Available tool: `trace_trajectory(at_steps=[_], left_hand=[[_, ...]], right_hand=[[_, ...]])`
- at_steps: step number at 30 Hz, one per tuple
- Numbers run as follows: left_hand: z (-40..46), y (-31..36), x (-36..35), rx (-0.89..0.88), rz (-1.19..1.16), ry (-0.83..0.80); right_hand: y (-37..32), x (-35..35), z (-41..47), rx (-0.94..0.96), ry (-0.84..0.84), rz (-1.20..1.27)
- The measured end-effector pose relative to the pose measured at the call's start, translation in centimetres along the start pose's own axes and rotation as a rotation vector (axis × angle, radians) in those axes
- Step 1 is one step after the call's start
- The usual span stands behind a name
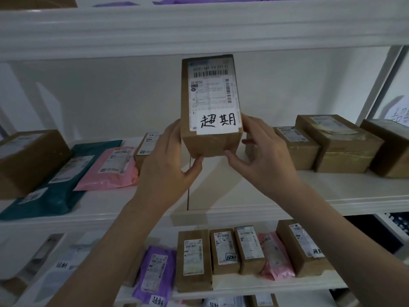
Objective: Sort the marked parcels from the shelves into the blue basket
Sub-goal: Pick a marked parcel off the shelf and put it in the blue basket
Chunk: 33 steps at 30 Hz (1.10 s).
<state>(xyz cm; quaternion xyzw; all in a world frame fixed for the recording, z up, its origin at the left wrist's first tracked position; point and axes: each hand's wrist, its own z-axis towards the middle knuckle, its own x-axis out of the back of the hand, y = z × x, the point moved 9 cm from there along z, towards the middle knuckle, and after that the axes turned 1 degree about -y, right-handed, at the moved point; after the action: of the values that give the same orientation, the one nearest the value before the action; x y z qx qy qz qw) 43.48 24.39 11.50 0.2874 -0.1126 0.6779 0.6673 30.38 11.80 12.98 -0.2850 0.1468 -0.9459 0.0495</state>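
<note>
A brown cardboard parcel with a shipping label and a white handwritten sticker is held up in front of the middle shelf. My left hand grips its lower left side, thumb under the bottom edge. My right hand holds its lower right side, thumb at the bottom corner. Other parcels with handwritten stickers show too: a teal mailer on the middle shelf, and a purple mailer and two brown boxes on the shelf below. The blue basket is not in view.
The middle shelf carries a pink mailer and brown boxes at left and right. An upper shelf board runs overhead. A dark bin sits at the lower right beside the shelf upright.
</note>
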Motion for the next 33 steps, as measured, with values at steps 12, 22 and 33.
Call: trace_trajectory(at_steps=[12, 22, 33], left_hand=[[-1.5, 1.3, -3.5, 0.106, -0.319, -0.117], [-3.9, 14.4, -13.5, -0.038, -0.672, -0.377], [-8.0, 36.3, -24.6, -0.181, -0.899, -0.539]], right_hand=[[1.7, 1.5, -5.0, -0.158, 0.024, -0.01], [3.8, 13.6, -17.2, -0.488, 0.125, -0.358], [8.8, 31.6, -31.6, -0.799, 0.167, -0.463]])
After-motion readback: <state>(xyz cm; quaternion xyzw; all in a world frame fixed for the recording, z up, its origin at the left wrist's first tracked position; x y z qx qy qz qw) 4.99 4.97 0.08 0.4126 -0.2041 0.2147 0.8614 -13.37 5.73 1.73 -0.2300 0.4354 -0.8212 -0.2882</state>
